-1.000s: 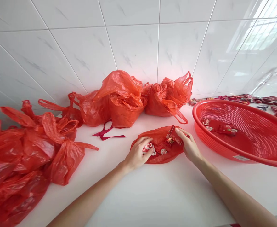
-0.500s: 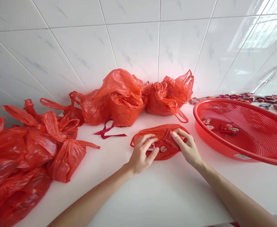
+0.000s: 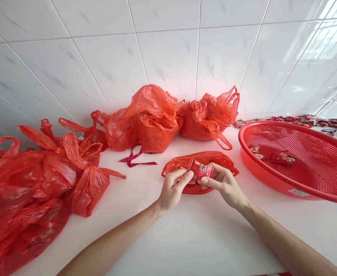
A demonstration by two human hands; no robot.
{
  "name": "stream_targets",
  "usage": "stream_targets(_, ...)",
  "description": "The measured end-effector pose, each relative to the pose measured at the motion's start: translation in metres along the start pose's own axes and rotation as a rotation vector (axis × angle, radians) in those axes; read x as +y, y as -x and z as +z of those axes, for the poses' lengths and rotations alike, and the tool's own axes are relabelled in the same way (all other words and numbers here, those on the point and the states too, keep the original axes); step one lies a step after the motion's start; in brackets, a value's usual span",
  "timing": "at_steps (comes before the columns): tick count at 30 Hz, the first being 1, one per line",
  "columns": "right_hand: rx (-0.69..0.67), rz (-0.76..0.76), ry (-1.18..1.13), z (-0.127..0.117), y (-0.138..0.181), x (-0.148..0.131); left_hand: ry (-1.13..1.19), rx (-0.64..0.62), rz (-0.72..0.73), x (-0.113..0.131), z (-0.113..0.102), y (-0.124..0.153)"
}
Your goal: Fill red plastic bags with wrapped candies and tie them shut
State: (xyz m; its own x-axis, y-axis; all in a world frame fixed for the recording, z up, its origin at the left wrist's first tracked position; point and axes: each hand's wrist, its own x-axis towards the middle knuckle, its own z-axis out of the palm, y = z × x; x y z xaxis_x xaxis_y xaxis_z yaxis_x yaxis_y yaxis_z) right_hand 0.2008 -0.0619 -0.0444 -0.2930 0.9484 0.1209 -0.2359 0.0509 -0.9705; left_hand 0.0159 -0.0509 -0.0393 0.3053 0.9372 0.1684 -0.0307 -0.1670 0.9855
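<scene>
A small red sweet packet (image 3: 200, 169) with white print is pinched between both hands, just above an open red plastic bag (image 3: 214, 158) lying flat on the white counter. My left hand (image 3: 172, 188) grips the packet's left end with thumb and fingers closed. Its right end is held by my right hand (image 3: 224, 183), fingers closed too. More small wrapped sweets lie in the bag, mostly hidden under my hands.
A big red mesh basket (image 3: 303, 161) with a few packets stands at the right. Tied red plastic bags (image 3: 154, 119) sit against the tiled wall, and a heap of them (image 3: 33, 184) fills the left. A dark red ribbon (image 3: 135, 158) lies near the bags. Loose packets (image 3: 306, 119) lie far right.
Both hands have come together and lifted one red packet out of the flat bag; a second ago each hand lay on sweets inside the bag.
</scene>
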Motion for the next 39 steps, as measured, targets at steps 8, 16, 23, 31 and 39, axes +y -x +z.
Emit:
stream_targets(8,-0.032,-0.016,-0.033,-0.003,0.001,-0.001,0.014,-0.078,0.018,0.001,-0.005,0.0)
stream_targets(16,-0.036,0.004,-0.042,-0.003,0.002,-0.002,0.023,-0.057,-0.061,0.002,-0.009,-0.002)
stream_targets(23,-0.015,0.01,-0.025,-0.002,0.001,-0.005,0.002,-0.095,-0.072,0.002,-0.013,-0.001)
stream_targets(31,0.02,0.053,-0.051,-0.002,0.001,-0.007,-0.034,-0.143,-0.054,0.004,-0.014,0.002)
stream_targets(39,-0.001,0.08,-0.097,-0.003,0.001,-0.008,-0.066,-0.14,-0.067,0.008,-0.012,0.005)
